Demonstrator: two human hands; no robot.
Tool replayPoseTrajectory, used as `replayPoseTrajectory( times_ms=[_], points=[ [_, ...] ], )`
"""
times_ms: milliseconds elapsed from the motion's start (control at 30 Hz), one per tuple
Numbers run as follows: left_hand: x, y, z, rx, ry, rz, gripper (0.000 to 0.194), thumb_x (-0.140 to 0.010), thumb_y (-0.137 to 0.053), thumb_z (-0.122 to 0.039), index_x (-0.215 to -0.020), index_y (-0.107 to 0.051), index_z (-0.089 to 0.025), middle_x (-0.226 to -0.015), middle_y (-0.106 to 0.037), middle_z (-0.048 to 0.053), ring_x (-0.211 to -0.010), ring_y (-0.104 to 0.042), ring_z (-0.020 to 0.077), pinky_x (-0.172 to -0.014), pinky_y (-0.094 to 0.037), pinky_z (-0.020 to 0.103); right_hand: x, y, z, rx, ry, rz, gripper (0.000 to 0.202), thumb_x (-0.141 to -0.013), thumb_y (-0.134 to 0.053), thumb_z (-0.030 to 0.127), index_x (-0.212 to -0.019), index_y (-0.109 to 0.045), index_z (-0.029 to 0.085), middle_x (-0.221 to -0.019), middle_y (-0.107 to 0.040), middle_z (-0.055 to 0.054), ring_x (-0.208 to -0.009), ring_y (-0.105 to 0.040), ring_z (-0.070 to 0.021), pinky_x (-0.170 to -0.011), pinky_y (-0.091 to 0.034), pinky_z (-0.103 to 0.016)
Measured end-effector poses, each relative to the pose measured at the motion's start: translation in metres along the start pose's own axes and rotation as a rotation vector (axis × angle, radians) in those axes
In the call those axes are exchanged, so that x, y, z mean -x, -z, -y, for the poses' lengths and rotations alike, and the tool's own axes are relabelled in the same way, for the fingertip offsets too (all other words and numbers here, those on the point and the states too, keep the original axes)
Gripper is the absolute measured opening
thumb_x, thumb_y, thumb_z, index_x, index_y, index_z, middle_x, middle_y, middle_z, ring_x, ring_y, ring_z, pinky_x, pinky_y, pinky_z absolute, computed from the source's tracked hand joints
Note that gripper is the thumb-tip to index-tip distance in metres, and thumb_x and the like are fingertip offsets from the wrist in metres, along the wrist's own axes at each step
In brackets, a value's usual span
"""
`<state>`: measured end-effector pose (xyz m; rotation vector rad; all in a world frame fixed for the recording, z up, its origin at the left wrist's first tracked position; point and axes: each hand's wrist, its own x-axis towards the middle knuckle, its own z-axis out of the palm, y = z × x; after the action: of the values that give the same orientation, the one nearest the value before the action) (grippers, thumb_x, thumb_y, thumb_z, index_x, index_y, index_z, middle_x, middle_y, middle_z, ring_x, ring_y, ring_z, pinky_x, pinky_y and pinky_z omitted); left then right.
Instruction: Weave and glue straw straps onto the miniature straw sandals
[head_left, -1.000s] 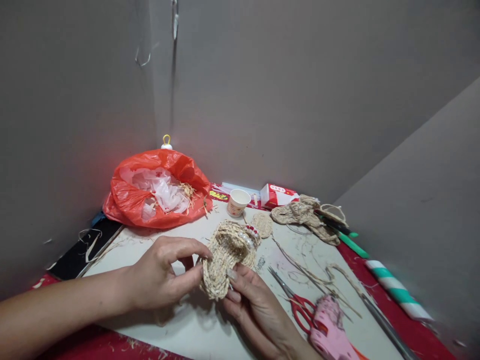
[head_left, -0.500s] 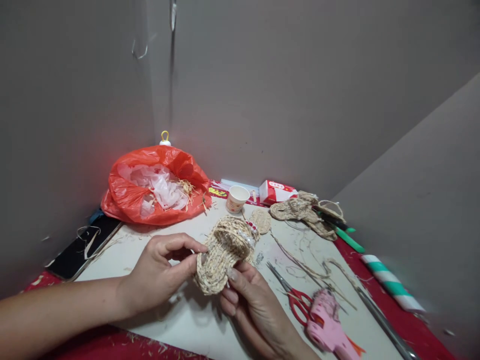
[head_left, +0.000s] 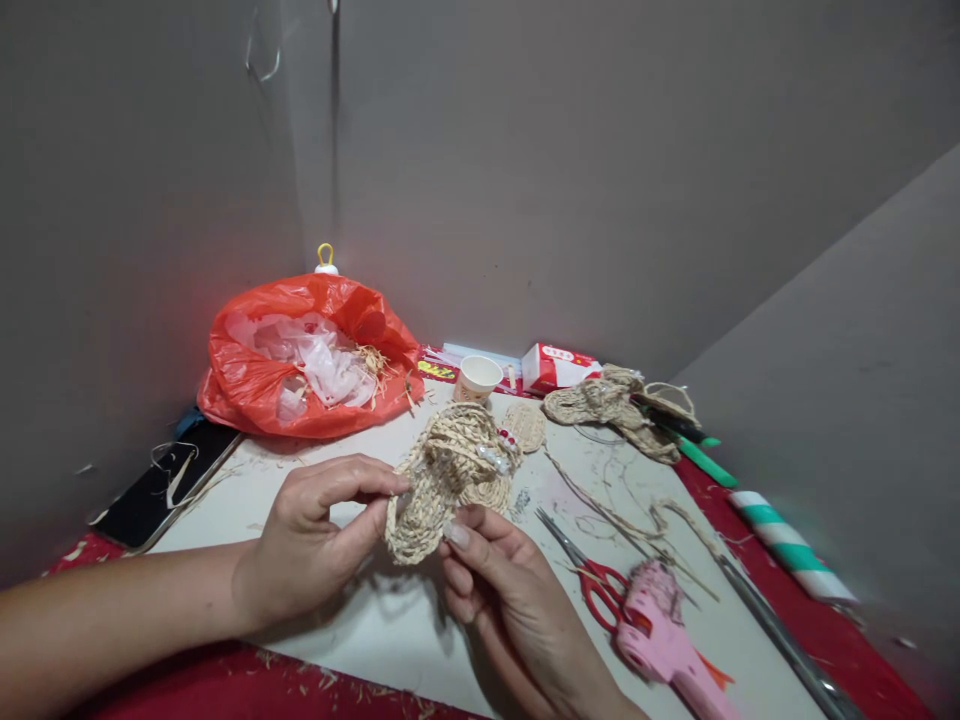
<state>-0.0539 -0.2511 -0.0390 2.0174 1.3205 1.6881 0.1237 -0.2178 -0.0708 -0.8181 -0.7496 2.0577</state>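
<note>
A small woven straw slipper (head_left: 431, 490), with red and clear beads on its strap, is held up above the white board between both hands. My left hand (head_left: 319, 530) pinches the rim of its heel end from the left side. On the right side of the sole, my right hand (head_left: 502, 590) grips the edge between thumb and fingers. Behind the slipper lies a flat oval woven piece (head_left: 525, 428). Scissors with red handles (head_left: 600, 590) and a pink glue gun (head_left: 660, 640) rest just right of my right hand.
An orange plastic bag (head_left: 255, 400) of scraps stands back left, beside a phone (head_left: 169, 490). A paper cup (head_left: 478, 378), a red-and-white box (head_left: 551, 368) and more woven slippers (head_left: 600, 405) sit at the back. A metal rod (head_left: 784, 640) and green-white striped roll (head_left: 791, 548) lie right.
The slipper has tilted slightly in my hands, showing more of its underside at the front right. Both hands keep their hold, and the whole view has shifted a little.
</note>
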Motion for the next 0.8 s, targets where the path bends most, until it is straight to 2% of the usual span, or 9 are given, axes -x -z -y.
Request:
replayPoseTrajectory(
  times_ms=[267, 500, 667, 800],
  points=[
    [0.0001, -0.0019, -0.0026, -0.086, -0.107, 0.025, 0.022, -0.076, -0.060, -0.001, -0.089, -0.070, -0.016, -0.080, -0.075, 0.005, -0.075, -0.070, 0.0130, -0.071, -0.056, 0.019, 0.0059, -0.0035, -0.0027, 0.258, 0.121, -0.161, 0.039, -0.062, -0.084, 0.043, -0.078, -0.066, 0.012, -0.050, -0.062, 0.000, -0.038, -0.051, -0.0070, -0.040, -0.038, -0.016],
    [0.0045, -0.0022, -0.0011, -0.128, -0.191, 0.055, 0.023, -0.077, -0.060, 0.000, -0.093, -0.068, -0.015, -0.081, -0.074, 0.007, -0.075, -0.070, 0.0127, -0.069, -0.056, 0.018, 0.0092, -0.0064, -0.0015, 0.281, 0.120, -0.188, 0.039, -0.060, -0.084, 0.041, -0.078, -0.066, 0.013, -0.049, -0.062, 0.002, -0.036, -0.051, -0.0066, -0.039, -0.038, -0.015],
    [0.0046, -0.0029, -0.0006, -0.121, -0.181, 0.020, 0.024, -0.075, -0.060, 0.002, -0.092, -0.068, -0.013, -0.082, -0.074, 0.007, -0.078, -0.070, 0.0119, -0.074, -0.055, 0.017, 0.0099, -0.0056, 0.0000, 0.301, 0.138, -0.197, 0.036, -0.059, -0.085, 0.039, -0.077, -0.069, 0.012, -0.046, -0.059, 0.003, -0.036, -0.051, -0.0065, -0.039, -0.039, -0.015],
    [0.0031, -0.0036, -0.0030, -0.086, -0.093, 0.029, 0.022, -0.076, -0.060, 0.001, -0.089, -0.069, -0.015, -0.080, -0.074, 0.005, -0.077, -0.070, 0.0113, -0.073, -0.055, 0.016, 0.0091, -0.0056, 0.0042, 0.267, 0.075, -0.171, 0.036, -0.057, -0.086, 0.037, -0.076, -0.069, 0.012, -0.045, -0.059, 0.004, -0.036, -0.050, -0.0062, -0.039, -0.039, -0.015]
  ],
)
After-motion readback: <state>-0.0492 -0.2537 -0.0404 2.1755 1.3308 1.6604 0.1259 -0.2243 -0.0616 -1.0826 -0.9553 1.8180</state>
